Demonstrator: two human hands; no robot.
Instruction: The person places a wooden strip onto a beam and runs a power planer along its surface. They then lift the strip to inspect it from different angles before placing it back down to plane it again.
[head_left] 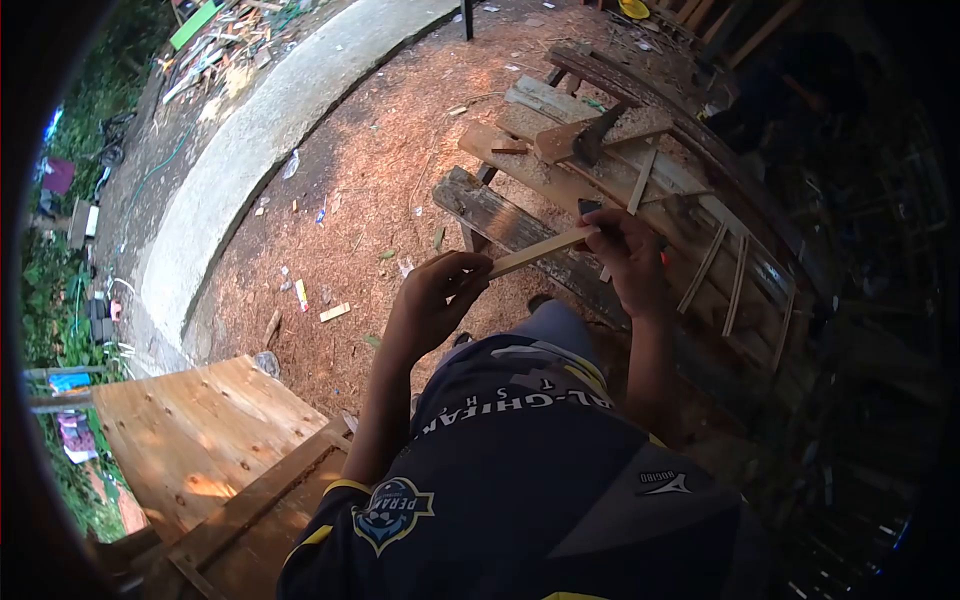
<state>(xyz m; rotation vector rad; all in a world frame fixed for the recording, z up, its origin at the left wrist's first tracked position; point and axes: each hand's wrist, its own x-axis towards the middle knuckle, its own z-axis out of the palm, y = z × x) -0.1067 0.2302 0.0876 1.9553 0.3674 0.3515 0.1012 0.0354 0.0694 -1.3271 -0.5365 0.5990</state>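
Observation:
A thin, pale wooden strip (540, 252) spans the space between my two hands, tilted up to the right. My left hand (437, 292) is closed on its left end, with the fingertips pinching it. At the strip's other end is my right hand (632, 258), fingers bent round it. A small dark piece (588, 207) sticks out at the right fingertips; its kind is not clear. Below and behind the strip lies a weathered plank (510, 222) of the workbench.
On the bench lie boards (545, 165), several thin strips (738, 285) and a brown-and-dark tool (580, 140). Wood shavings (360, 170) cover the ground. A concrete curb (225, 180) curves along the left. A plywood sheet (205, 430) stands lower left. Another person (800, 90) is in shadow, upper right.

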